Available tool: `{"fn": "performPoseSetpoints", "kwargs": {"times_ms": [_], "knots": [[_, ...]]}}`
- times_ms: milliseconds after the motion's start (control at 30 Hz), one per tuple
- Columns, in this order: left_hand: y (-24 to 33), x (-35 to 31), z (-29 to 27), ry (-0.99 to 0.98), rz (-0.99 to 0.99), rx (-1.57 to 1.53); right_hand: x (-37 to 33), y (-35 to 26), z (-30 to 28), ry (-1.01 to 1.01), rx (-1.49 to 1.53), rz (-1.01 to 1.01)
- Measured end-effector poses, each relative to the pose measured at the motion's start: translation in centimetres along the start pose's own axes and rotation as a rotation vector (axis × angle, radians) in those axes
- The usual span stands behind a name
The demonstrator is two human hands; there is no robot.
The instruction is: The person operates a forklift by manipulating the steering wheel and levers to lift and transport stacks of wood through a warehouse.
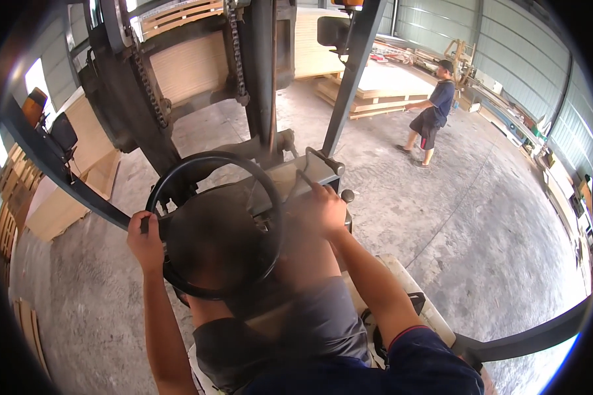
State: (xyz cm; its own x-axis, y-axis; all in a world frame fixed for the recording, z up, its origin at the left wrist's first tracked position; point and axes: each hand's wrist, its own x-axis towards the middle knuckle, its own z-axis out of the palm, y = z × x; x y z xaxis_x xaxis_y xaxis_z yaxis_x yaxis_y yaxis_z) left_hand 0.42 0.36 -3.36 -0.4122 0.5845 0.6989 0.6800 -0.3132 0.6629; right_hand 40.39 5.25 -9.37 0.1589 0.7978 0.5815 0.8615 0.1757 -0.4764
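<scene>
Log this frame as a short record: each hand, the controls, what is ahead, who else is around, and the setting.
Left hand: curled on the left rim of the steering wheel
Right hand: at a bent lever right of the wheel; grip partly hidden
Ahead: dark mast with lifting chains
Other person: standing ahead to the right, one arm toward a stack of pale boards; contact unclear
Setting: concrete floor, ribbed metal walls

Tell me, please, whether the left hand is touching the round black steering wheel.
Touching: the head view shows the left hand gripping the steering wheel at left.
</scene>
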Motion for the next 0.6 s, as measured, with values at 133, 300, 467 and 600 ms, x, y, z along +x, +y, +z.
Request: {"fn": "performPoseSetpoints", "kwargs": {"times_ms": [133,300,467,600], "knots": [[0.1,-0.1,0.0,-0.007,-0.023,-0.05,0.0,-0.2,0.5,0.091,-0.029,0.007],[-0.2,-0.1,0.1,-0.005,-0.016,-0.075,0.2,1.1,2.4,0.186,-0.039,-0.012],[0.1,-0.1,0.1,0.004,-0.001,-0.106,0.3,2.1,2.7,0.163,-0.017,-0.049],[0.0,0.0,0.0,0.006,0.011,-0.089,0.3,1.7,2.2,0.131,0.004,-0.059]]}}
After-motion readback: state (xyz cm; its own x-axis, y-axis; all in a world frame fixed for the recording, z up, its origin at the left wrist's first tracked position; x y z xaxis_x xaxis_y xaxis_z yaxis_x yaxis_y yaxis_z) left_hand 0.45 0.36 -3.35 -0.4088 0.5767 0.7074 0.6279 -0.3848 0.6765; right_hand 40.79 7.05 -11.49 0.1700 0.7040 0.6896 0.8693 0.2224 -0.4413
